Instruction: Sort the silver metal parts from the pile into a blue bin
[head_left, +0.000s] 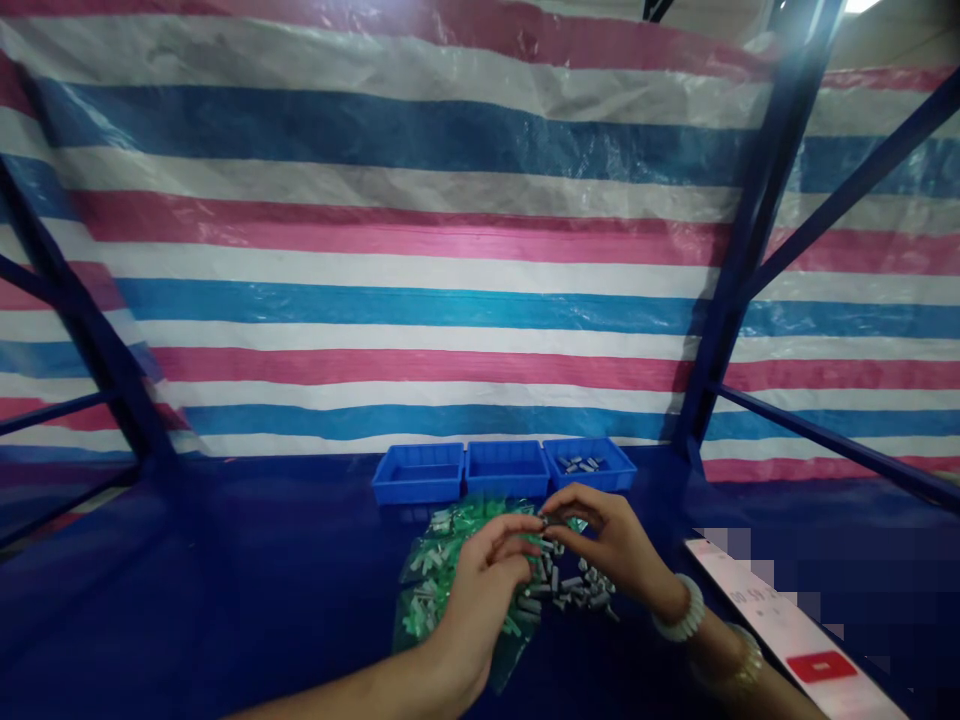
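My left hand (491, 575) is over clear plastic bags (427, 575) of green and whitish small parts, its fingers curled and the index fingertip reaching the right fingertips. My right hand (604, 530) pinches a small dark metal piece (547, 521) between thumb and fingers; its exact kind is too small to tell. What lies inside my left fingers is hidden. Below the right hand, a loose pile of metal screws and grey cylindrical sleeves (574, 585) lies on the dark blue table (285, 580), partly against the bags.
Three blue bins stand in a row behind the bags: the left bin (418, 490), the middle bin (507, 484) and the right bin (611, 474), which holds several metal pieces. A phone (787, 625) lies at the right. Blue metal posts (739, 260) and a striped sheet enclose the table.
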